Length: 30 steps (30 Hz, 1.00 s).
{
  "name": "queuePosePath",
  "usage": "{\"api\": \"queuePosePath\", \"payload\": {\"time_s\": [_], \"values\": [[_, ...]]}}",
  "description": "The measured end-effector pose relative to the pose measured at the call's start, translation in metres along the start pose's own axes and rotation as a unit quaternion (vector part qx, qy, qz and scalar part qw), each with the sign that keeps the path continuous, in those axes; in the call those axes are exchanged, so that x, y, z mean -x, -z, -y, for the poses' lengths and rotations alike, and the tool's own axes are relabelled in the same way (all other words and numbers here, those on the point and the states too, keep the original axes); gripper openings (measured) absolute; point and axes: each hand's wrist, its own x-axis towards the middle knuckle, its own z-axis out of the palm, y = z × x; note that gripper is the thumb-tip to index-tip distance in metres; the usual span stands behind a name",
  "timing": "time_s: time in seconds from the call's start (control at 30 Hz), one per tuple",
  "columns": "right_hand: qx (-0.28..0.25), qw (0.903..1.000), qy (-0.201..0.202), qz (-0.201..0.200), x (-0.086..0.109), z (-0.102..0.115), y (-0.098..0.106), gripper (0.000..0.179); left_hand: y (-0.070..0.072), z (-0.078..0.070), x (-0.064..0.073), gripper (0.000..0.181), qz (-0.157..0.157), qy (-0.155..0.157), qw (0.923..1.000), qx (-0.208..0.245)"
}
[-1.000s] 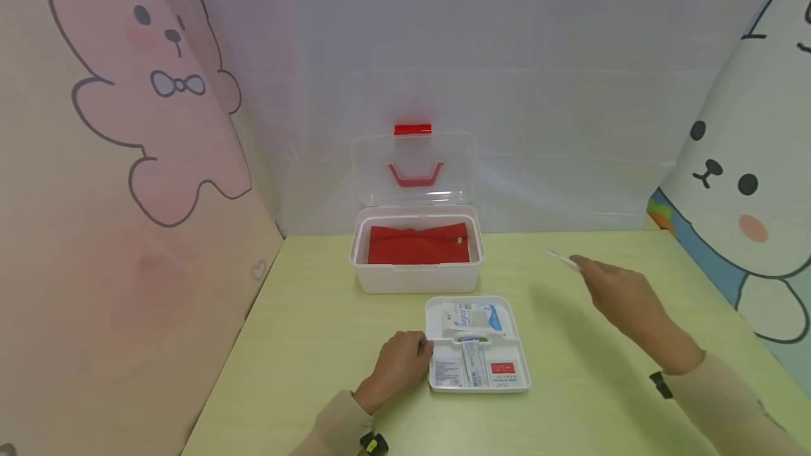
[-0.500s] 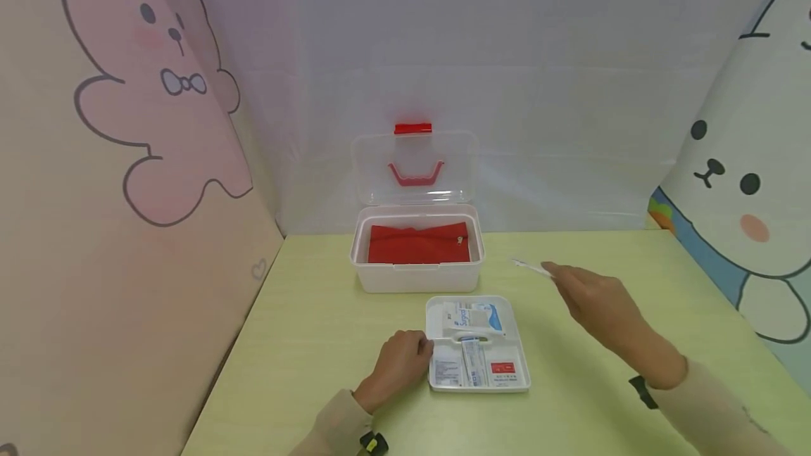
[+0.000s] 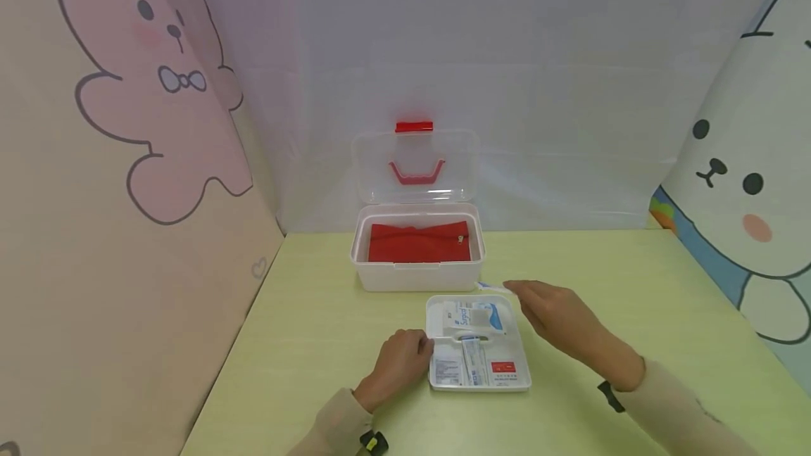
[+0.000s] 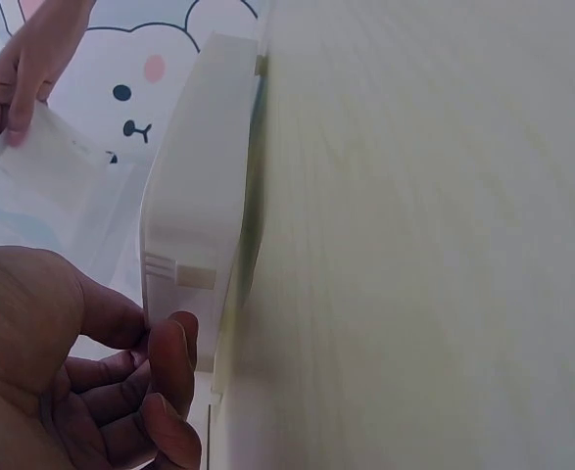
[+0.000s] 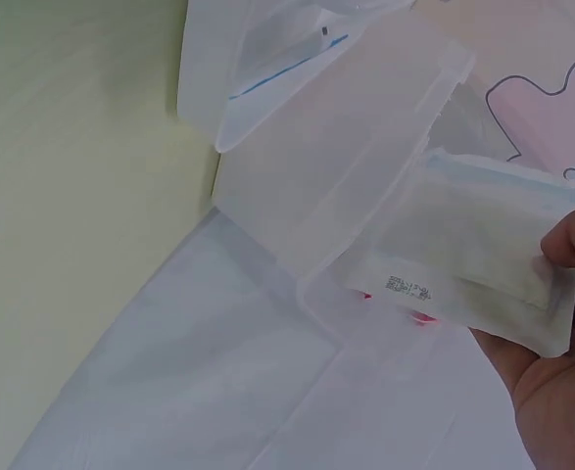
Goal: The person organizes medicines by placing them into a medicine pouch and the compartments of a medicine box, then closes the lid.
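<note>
My left hand (image 3: 402, 361) pinches the near left side of a shallow white case (image 3: 523, 357) lying on the table; the left wrist view shows thumb and finger at its edge. Inside lie a blue-and-white packet (image 3: 474, 317) lettered "Surgical", a slim wrapped strip (image 3: 474, 362) and a printed white packet (image 3: 448, 372). Beyond the case's far right corner, my right hand (image 3: 560, 319) holds a flat, sealed white dressing packet (image 5: 463, 235) between thumb and fingers. Seen edge-on from the head, that packet is above the table, its tip near the box's right corner.
A white box (image 3: 415, 278) stands behind the case, a red zipped pouch (image 3: 418, 245) inside it. Its clear lid (image 3: 415, 153), with red handle and latch, is raised against the back curtain (image 3: 557, 90). A patterned cloth (image 3: 747, 231) hangs at the right.
My right hand has carried the dressing packet leftward and lower, from the right side of the table to just beyond the case. My left hand and the case have stayed in place.
</note>
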Motion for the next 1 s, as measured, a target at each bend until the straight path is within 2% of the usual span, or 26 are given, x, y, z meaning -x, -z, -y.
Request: {"api": "queuePosePath", "payload": {"time_s": [0.03,0.17,0.43,0.63,1.0], "values": [[-0.001,1.0,-0.004,0.006,0.0,0.002,-0.002,0.022,0.0,0.0,0.0,0.027,-0.001,-0.001,1.0,0.0],[-0.007,0.9988,-0.027,0.041,-0.002,0.011,-0.012,0.039,-0.001,0.001,-0.001,0.027,-0.006,-0.008,1.0,0.0],[-0.039,0.9906,-0.06,0.117,0.0,0.023,-0.035,0.039,-0.003,0.001,-0.001,0.026,-0.006,-0.013,0.9999,0.0],[-0.066,0.9856,-0.058,0.145,0.004,0.026,-0.044,0.036,-0.002,0.0,0.0,0.028,-0.004,-0.01,0.9999,0.002],[-0.069,0.981,-0.055,0.173,0.006,0.026,-0.053,0.034,-0.003,0.001,-0.001,0.028,-0.006,-0.009,0.9999,0.0]]}}
